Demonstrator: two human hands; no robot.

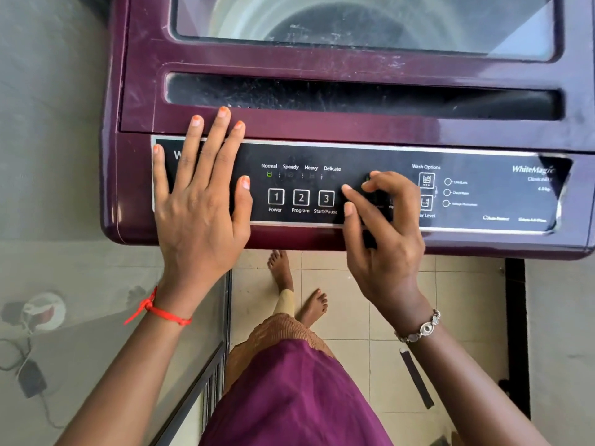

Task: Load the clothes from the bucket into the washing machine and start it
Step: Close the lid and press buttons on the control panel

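A maroon top-load washing machine (135, 101) fills the upper half of the head view, its glass lid (354, 24) closed over the drum. Its black control panel (380, 159) carries buttons 1 Power (276, 197), 2 Program (301, 198) and 3 Start/Pause (326, 199). A green light glows under "Normal". My left hand (199, 201) lies flat with fingers spread on the panel's left end. My right hand (383, 233) hovers over the panel just right of button 3, fingers loosely curled, holding nothing. No bucket or clothes show.
Beige floor tiles (354, 317) and my bare feet lie below the machine's front edge. A grey surface (64, 252) at the left reflects a plug and cable. A dark metal frame (222, 349) runs down beside my purple garment.
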